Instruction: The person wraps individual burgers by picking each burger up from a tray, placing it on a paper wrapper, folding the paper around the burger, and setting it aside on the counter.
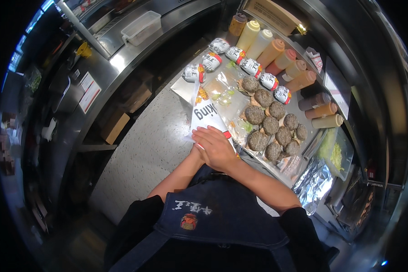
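A white printed paper wrapper (209,114) is folded to a point and stands out in front of me. My right hand (216,148) lies across its near end, fingers together and pressed on the paper. Beneath it, my left hand (198,153) is mostly hidden; only the part by the wrist shows. What the wrapper encloses cannot be seen. To the right, several unwrapped burgers with dark speckled buns (271,125) sit close together on the steel worktop (221,69). Several burgers in printed wrappers (194,72) line its far end and side.
Squeeze bottles of sauce (272,53) stand along the worktop's back. At right are a clear tub of shredded lettuce (336,156) and crumpled aluminium foil (313,185). A steel counter (122,64) with a plastic bin (142,29) runs along the left, beyond the speckled floor (142,149).
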Motion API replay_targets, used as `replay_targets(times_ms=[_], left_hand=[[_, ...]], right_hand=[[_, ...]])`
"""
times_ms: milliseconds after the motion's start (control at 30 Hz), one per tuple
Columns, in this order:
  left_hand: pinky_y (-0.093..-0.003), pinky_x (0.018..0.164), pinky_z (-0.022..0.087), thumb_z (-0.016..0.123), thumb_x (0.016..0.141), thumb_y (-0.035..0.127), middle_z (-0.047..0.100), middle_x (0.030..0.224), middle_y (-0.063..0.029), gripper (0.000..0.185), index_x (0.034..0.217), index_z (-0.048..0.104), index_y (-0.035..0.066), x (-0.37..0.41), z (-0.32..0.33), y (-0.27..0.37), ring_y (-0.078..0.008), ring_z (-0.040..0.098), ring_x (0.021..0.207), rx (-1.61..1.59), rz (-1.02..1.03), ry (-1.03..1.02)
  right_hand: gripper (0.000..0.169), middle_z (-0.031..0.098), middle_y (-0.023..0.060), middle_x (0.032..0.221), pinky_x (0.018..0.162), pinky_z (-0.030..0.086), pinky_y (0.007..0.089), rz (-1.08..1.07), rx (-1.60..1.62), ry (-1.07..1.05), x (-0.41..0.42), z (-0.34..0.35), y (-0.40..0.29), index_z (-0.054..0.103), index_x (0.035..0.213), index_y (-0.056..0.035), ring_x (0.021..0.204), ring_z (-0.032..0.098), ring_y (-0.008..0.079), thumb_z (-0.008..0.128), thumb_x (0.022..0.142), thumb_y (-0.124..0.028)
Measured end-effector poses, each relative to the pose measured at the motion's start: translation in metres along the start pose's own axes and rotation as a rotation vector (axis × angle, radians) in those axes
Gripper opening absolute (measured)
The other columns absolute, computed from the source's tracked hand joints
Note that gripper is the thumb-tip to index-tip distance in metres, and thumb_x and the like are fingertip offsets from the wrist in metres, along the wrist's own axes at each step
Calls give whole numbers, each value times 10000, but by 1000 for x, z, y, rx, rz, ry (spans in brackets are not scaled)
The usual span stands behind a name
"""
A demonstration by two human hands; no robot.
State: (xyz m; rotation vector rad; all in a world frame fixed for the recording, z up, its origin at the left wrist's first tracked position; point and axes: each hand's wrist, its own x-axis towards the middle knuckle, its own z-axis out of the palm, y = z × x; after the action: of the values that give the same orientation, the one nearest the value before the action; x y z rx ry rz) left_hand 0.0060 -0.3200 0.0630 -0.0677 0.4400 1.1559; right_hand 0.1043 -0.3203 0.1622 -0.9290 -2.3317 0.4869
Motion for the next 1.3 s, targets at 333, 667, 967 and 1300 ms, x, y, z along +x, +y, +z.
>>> replay_targets(times_ms=[333,667,967,1300], left_hand=[[-391,1031,498,432,1059,389,565,1330,-134,434,1366,487,87,-11,-24,35,-264,579,1217,140,-148,-45],[-488,1056,461,532,1006,442,569,1324,-153,577,1429,435,61,-21,26,41,-314,561,1238,79,-114,-92],[-532,1122,395,545,1003,342,515,1414,-234,592,1448,388,-14,-11,91,40,-368,534,1280,29,-131,-57],[-363,1014,462,556,988,113,579,1281,-147,449,1402,439,-16,-15,166,-74,-231,598,1162,751,623,-44]], right_hand=[[343,664,93,1275,1077,431,441,-20,24,30,1,-21,-7,678,1173,-34,1245,594,264,706,834,-81],[224,728,104,1030,1108,396,478,69,88,9,-6,-22,0,732,957,-7,1203,609,302,666,913,-217],[310,604,235,1266,997,503,423,417,209,495,-51,-88,72,609,1199,11,1142,636,299,643,936,-149],[204,585,251,1320,1074,411,428,165,353,877,-29,-87,48,600,1142,4,1231,566,369,548,979,-108]])
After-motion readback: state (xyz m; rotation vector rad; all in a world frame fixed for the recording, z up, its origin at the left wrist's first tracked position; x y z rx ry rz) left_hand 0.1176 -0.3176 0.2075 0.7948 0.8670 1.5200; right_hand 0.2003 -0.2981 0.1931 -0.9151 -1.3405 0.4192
